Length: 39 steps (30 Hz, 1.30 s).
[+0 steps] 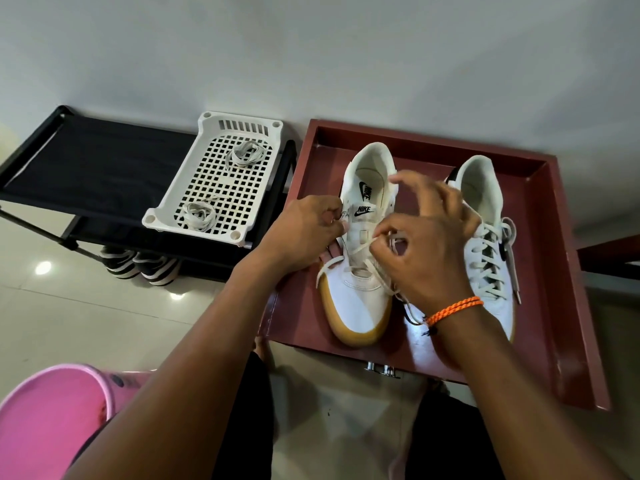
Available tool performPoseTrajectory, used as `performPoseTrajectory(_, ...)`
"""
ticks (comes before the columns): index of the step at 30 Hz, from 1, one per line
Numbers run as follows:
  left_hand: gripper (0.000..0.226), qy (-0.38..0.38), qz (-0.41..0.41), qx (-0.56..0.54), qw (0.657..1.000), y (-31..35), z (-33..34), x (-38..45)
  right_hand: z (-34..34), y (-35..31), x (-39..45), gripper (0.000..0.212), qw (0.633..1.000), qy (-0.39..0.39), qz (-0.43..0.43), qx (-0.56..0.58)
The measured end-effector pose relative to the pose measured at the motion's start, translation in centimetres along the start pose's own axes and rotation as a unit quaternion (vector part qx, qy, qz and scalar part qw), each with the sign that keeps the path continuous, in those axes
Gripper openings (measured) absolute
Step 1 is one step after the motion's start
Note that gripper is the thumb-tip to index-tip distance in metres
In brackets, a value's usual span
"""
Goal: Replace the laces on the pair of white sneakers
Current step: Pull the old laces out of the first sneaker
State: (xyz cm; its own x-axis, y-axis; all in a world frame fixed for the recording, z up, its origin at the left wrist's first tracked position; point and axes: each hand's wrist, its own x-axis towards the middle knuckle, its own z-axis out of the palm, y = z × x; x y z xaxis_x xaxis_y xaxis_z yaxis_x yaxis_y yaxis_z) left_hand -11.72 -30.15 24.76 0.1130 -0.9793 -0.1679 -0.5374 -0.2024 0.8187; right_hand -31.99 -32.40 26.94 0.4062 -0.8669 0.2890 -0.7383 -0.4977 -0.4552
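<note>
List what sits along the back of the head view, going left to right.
black fabric rack → white plastic basket holding two lace bundles → red tray, with the left sneaker the hands are working on → right sneaker, fully laced.

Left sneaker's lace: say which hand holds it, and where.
Both. The right hand pinches the white lace over the left sneaker tongue; the left hand pinches its end at the eyelets.

Head-worn camera looks steeply down (wide-angle, close) over a tray.
</note>
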Motion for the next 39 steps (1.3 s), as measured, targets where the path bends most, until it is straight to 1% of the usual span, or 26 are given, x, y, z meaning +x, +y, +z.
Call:
performPoseTrajectory(2,0.02,0.0,0.001,0.004,1.0,0.2,0.0,-0.1,-0.5,0.4,0.3,0.006,0.999,0.028,0.021,0.018)
performPoseTrajectory(3,0.021,0.001,0.002,0.006,1.0,0.2,0.0,-0.1,-0.4,0.4,0.3,0.007,0.999,0.025,0.016,0.029)
performPoseTrajectory(5,0.022,0.004,0.002,0.011,1.0,0.3,0.0,-0.1,0.2,0.0,0.0,0.011,0.999,-0.013,-0.014,0.034)
performPoseTrajectory(8,0.023,-0.003,-0.001,0.006,1.0,0.2,-0.1,-0.1,1.8,-0.9,-0.9,0.011,0.996,-0.081,-0.04,-0.024)
performPoseTrajectory(10,0.022,-0.007,-0.004,0.003,1.0,0.2,-0.2,-0.2,2.4,-1.0,-1.1,0.011,0.993,-0.093,-0.045,-0.058)
performPoseTrajectory(17,0.018,-0.016,-0.011,0.003,1.0,0.5,-0.3,-0.3,1.3,0.0,-0.3,0.007,0.996,-0.064,-0.031,-0.058)
performPoseTrajectory(21,0.017,-0.044,-0.033,-0.025,0.998,0.9,-0.4,-0.5,0.8,1.1,0.3,0.009,0.999,-0.015,0.001,-0.042)
performPoseTrajectory(22,0.016,-0.052,-0.039,-0.035,0.997,1.1,-0.5,-0.6,0.8,1.4,0.4,0.012,1.0,-0.004,0.014,-0.023)
performPoseTrajectory(25,0.015,-0.054,-0.035,-0.033,0.997,1.4,-0.6,-0.7,0.9,1.7,0.8,0.028,0.993,0.022,0.05,0.108)
performPoseTrajectory(26,0.015,-0.053,-0.034,-0.03,0.998,1.4,-0.7,-0.7,0.6,1.6,0.9,0.03,0.988,0.037,0.069,0.136)
performPoseTrajectory(28,0.015,-0.046,-0.027,-0.022,0.998,1.4,-0.7,-0.9,0.0,1.8,1.1,0.02,0.975,0.051,0.124,0.18)
performPoseTrajectory(29,0.015,-0.033,-0.014,-0.007,0.999,1.3,-0.6,-0.9,-0.3,1.9,1.2,0.017,0.966,0.056,0.15,0.202)
performPoseTrajectory(32,0.023,0.041,0.064,0.07,0.995,1.4,-0.6,-1.0,-0.6,2.4,1.2,0.022,0.958,0.069,0.189,0.204)
performPoseTrajectory(33,0.024,0.04,0.093,0.071,0.992,1.7,-0.5,-1.1,-0.5,2.5,1.2,0.022,0.957,0.074,0.195,0.2)
performPoseTrajectory(34,0.024,0.021,0.121,0.069,0.99,2.0,-0.4,-1.2,-0.5,2.6,1.2,0.021,0.956,0.079,0.198,0.201)
performPoseTrajectory(35,0.027,0.001,0.147,0.093,0.985,2.3,-0.3,-1.4,-0.4,2.7,1.3,0.021,0.955,0.082,0.201,0.204)
performPoseTrajectory(37,0.04,-0.027,0.185,0.215,0.959,2.7,0.5,-1.8,-0.3,2.7,1.3,0.021,0.955,0.081,0.202,0.203)
performPoseTrajectory(39,0.048,-0.046,0.205,0.291,0.934,3.0,1.5,-2.1,-0.3,2.7,1.3,0.021,0.955,0.078,0.202,0.201)
